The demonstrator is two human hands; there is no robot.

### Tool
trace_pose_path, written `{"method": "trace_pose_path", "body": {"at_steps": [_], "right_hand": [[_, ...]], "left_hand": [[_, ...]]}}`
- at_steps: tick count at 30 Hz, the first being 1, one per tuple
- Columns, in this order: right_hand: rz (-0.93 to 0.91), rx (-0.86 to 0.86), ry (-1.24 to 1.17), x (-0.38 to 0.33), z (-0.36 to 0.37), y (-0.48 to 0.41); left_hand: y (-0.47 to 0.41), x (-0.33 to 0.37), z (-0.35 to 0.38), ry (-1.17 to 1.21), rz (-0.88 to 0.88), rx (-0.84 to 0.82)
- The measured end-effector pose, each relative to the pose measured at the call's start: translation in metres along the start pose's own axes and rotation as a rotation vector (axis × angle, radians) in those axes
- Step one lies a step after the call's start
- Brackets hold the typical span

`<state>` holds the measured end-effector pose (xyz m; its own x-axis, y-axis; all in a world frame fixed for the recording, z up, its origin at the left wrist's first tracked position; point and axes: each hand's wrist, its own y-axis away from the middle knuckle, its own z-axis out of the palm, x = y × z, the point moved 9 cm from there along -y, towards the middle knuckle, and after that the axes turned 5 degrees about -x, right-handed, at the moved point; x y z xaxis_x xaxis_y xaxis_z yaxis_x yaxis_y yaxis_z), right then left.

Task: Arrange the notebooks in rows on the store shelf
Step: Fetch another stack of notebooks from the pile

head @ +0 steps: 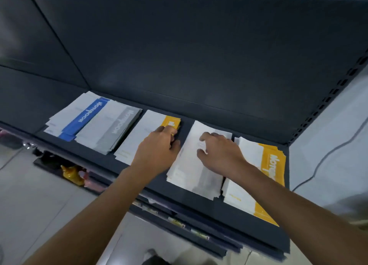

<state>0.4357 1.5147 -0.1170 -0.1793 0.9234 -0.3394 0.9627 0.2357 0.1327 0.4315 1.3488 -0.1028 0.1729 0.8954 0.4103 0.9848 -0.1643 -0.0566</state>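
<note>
Several stacks of notebooks lie side by side on a dark shelf [199, 207]. From the left: a blue-and-white stack [79, 115], a grey stack [111, 129], a white-and-yellow stack [143, 133], a white-and-grey stack [191, 169] and a second white-and-yellow stack [256, 171] at the right end. My left hand [157, 151] lies on the middle yellow stack, its fingers curled over the stack's right edge. My right hand [219, 153] hovers on the white-and-grey stack with fingers loosely bent; the thumb touches the cover.
The shelf's dark back panel [199, 55] rises behind the stacks. A perforated upright [326, 101] closes the right end, with a pale wall and a cable [326, 155] beyond. Lower shelves [179, 223] with small goods sit below, over a tiled floor [39, 205].
</note>
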Motion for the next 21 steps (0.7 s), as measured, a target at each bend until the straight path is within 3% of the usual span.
{"method": "trace_pose_path", "body": {"at_steps": [14,21], "right_hand": [[-0.377,0.035,0.095,-0.357,0.069,-0.146],[-0.537,-0.08,0.131,-0.508,0.12,-0.178]], "left_hand": [[0.056,-0.338,-0.165,-0.07,-0.273,0.083],[0.105,-0.461,-0.225,-0.055,-0.422,0.116]]}}
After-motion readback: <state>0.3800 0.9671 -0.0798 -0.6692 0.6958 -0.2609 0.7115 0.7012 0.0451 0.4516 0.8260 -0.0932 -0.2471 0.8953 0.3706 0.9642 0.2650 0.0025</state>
